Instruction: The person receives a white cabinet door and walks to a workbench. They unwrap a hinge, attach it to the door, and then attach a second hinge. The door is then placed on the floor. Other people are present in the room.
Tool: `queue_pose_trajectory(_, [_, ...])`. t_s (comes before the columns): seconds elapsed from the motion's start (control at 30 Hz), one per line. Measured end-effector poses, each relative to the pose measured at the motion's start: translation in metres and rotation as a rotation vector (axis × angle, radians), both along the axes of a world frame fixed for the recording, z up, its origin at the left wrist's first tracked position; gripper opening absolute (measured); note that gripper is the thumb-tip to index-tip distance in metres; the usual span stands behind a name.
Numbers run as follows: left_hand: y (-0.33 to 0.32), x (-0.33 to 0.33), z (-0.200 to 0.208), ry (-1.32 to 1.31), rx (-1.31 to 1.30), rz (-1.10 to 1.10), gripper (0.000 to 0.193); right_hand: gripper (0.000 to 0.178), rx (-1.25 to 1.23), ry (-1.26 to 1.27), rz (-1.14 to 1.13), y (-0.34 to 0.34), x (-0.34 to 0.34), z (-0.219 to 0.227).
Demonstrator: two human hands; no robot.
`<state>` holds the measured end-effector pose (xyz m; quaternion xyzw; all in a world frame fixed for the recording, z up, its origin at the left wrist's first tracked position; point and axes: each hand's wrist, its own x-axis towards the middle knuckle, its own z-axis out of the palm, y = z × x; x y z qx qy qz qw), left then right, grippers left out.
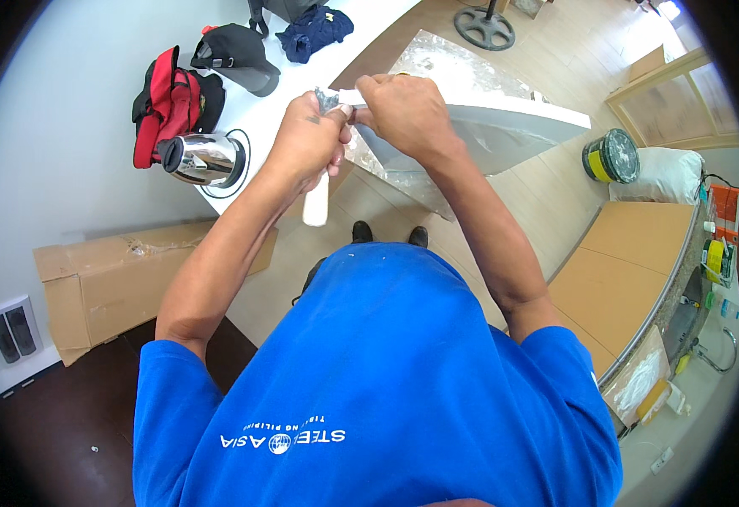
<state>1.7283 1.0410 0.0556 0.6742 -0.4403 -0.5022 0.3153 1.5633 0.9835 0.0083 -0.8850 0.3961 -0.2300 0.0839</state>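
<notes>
My left hand (309,142) is closed round a putty knife (316,204). Its pale handle sticks out below my fist, and its grey, smeared blade shows above my thumb. Bent over the top edge of a long white-edged grey panel (505,135), my right hand (407,111) grips it near its left end. The fingertips of both hands come close together at that end, beside the blade. How far the right fingers wrap behind the panel is hidden. Under the panel lies a sheet (437,63) spotted with white.
On the white table (348,63) at the left are a steel kettle (209,160), a dark cap (236,57), a red-and-black cap (167,106) and dark blue cloth (315,34). A cardboard box (133,275) lies below it. A bucket (610,156) stands right, near a counter with a sink (686,325).
</notes>
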Motion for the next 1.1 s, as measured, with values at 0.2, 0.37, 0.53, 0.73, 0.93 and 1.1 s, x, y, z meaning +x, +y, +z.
queue_pose_trajectory(0.2, [0.006,-0.008,-0.015,-0.824,-0.428,-0.203,0.020,0.034,-0.030,-0.007,-0.004,-0.001,0.001,0.001])
queue_pose_trajectory(0.37, [0.012,-0.015,-0.011,-0.880,-0.421,-0.198,0.019,0.035,-0.008,-0.012,0.013,0.001,0.000,-0.001])
queue_pose_trajectory(0.53, [0.003,0.003,-0.012,-0.267,-0.167,-0.066,0.013,0.033,0.013,0.006,0.003,0.005,-0.003,0.004])
queue_pose_trajectory(0.73, [0.007,0.015,-0.008,0.458,0.185,0.059,0.010,0.033,0.048,0.021,0.009,0.010,-0.003,0.005])
queue_pose_trajectory(0.93, [0.009,0.028,-0.030,0.563,0.116,-0.029,0.014,0.034,0.041,0.035,-0.005,0.013,-0.001,0.005])
queue_pose_trajectory(1.1, [0.012,0.028,-0.044,0.670,-0.017,-0.068,0.018,0.037,0.053,0.002,-0.019,0.010,0.001,0.000])
